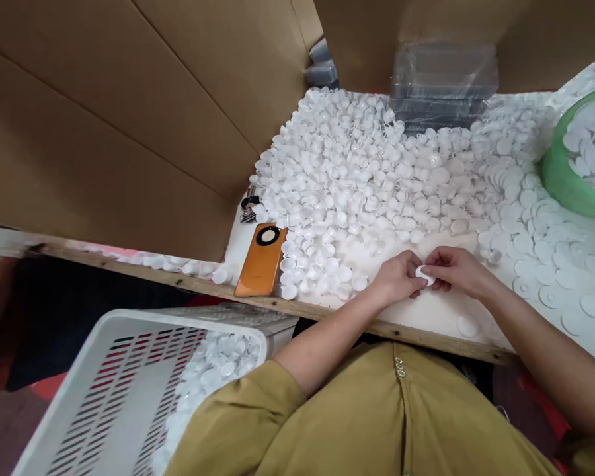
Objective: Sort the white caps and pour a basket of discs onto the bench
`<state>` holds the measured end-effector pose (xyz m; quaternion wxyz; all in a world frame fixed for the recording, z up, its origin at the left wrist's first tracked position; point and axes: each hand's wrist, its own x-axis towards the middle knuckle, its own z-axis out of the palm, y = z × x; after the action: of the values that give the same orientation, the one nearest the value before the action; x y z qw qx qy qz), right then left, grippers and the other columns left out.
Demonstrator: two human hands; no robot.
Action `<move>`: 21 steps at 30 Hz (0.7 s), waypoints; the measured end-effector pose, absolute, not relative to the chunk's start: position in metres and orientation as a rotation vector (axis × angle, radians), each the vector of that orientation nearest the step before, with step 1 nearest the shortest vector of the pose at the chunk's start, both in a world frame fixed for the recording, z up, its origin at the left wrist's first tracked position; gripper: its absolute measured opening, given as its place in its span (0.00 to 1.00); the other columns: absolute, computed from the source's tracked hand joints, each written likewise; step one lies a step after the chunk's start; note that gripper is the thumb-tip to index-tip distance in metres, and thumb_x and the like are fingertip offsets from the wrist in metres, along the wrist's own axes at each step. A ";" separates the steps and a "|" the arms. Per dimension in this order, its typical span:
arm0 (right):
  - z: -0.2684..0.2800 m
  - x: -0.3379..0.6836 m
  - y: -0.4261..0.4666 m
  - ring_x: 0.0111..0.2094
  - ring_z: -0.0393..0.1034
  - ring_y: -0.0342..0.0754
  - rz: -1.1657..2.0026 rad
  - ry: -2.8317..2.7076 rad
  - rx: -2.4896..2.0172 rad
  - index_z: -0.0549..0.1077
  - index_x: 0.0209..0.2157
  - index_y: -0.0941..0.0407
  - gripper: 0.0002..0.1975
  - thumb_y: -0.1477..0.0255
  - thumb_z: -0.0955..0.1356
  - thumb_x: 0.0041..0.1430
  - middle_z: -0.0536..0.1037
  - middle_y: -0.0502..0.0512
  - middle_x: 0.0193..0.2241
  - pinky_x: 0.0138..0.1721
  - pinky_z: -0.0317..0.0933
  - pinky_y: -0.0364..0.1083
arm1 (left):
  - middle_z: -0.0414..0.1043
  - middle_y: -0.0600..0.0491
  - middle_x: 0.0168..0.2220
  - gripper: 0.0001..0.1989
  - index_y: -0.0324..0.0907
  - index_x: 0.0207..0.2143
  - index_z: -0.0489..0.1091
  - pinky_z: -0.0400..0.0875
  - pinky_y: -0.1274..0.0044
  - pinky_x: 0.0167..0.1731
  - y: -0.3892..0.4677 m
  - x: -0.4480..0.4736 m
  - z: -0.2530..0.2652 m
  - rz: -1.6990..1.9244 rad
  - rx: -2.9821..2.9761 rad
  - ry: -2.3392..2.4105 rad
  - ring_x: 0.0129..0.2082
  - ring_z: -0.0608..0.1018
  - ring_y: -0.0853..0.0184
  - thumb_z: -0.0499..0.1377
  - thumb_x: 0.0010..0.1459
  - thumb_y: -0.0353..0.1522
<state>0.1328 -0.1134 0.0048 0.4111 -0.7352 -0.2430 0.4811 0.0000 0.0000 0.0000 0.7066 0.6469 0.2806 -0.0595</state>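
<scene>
Fingers of my left hand (399,277) and right hand (453,268) pinch one white cap (425,274) between them, grip closed. Loose caps (357,178) cover the counter (426,314) beyond.

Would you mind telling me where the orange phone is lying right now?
In the head view, the orange phone lies at the table's front edge, left of both hands, beside the pile of white caps and just below the keys.

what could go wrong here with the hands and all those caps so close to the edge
1. The orange phone lies at the table edge; a nudge might tip it off.
2. The small white cap, pinched between left hand and right hand, could slip.
3. Loose caps near the edge may roll off, perhaps missing the white crate.
</scene>
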 end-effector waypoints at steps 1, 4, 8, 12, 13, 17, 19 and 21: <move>0.005 0.132 -0.114 0.21 0.70 0.45 1.201 -0.623 -1.832 0.70 0.28 0.58 0.23 0.55 0.76 0.41 0.73 0.52 0.19 0.18 0.61 0.39 | 0.66 0.62 0.21 0.13 0.41 0.38 0.64 0.67 0.82 0.22 -0.001 0.000 0.000 -0.128 1.458 0.622 0.20 0.74 0.73 0.63 0.50 0.26; 0.006 0.129 -0.117 0.21 0.70 0.45 1.165 -0.587 -1.777 0.69 0.28 0.58 0.25 0.53 0.76 0.41 0.73 0.52 0.18 0.19 0.63 0.40 | 0.67 0.62 0.21 0.12 0.40 0.39 0.66 0.66 0.82 0.23 -0.002 0.001 0.000 -0.104 1.517 0.621 0.20 0.74 0.74 0.62 0.51 0.26; 0.005 0.127 -0.116 0.20 0.70 0.46 1.147 -0.461 -1.770 0.69 0.27 0.58 0.26 0.53 0.77 0.38 0.73 0.52 0.18 0.18 0.63 0.40 | 0.68 0.61 0.21 0.11 0.39 0.39 0.69 0.64 0.82 0.24 0.002 0.001 0.002 -0.096 1.586 0.609 0.22 0.73 0.74 0.61 0.51 0.27; 0.002 0.128 -0.116 0.20 0.71 0.46 1.142 -0.504 -1.813 0.68 0.29 0.58 0.23 0.55 0.76 0.41 0.73 0.52 0.18 0.18 0.63 0.39 | 0.69 0.61 0.22 0.14 0.39 0.39 0.71 0.63 0.83 0.24 0.005 0.000 0.004 -0.124 1.642 0.583 0.24 0.72 0.74 0.63 0.47 0.25; 0.001 0.129 -0.116 0.20 0.70 0.45 1.144 -0.526 -1.827 0.68 0.29 0.58 0.23 0.55 0.76 0.42 0.73 0.52 0.18 0.17 0.63 0.39 | 0.69 0.61 0.23 0.14 0.39 0.39 0.71 0.63 0.83 0.25 0.005 0.000 0.004 -0.128 1.647 0.586 0.24 0.73 0.74 0.64 0.47 0.26; 0.003 0.132 -0.114 0.16 0.68 0.44 1.158 -0.567 -1.923 0.67 0.29 0.57 0.21 0.57 0.76 0.44 0.72 0.49 0.17 0.14 0.58 0.38 | 0.70 0.58 0.23 0.12 0.38 0.38 0.69 0.68 0.82 0.24 0.003 0.003 0.003 -0.154 1.542 0.644 0.23 0.75 0.72 0.64 0.51 0.32; 0.006 0.134 -0.111 0.16 0.68 0.43 1.207 -0.561 -1.974 0.67 0.29 0.57 0.20 0.60 0.76 0.46 0.72 0.49 0.17 0.13 0.56 0.37 | 0.69 0.59 0.21 0.10 0.39 0.37 0.67 0.69 0.81 0.22 0.004 0.005 0.002 -0.185 1.511 0.662 0.21 0.74 0.72 0.62 0.54 0.32; 0.009 0.136 -0.108 0.15 0.67 0.43 1.266 -0.551 -2.014 0.67 0.29 0.57 0.17 0.63 0.76 0.48 0.71 0.48 0.16 0.12 0.56 0.37 | 0.69 0.59 0.20 0.09 0.40 0.37 0.65 0.69 0.82 0.20 0.007 0.008 0.002 -0.223 1.564 0.643 0.18 0.73 0.72 0.62 0.54 0.31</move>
<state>0.1362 -0.1076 0.0090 0.3427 -0.7749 -0.2121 0.4870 0.0075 0.0071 0.0018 0.6581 0.6905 0.2838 -0.0983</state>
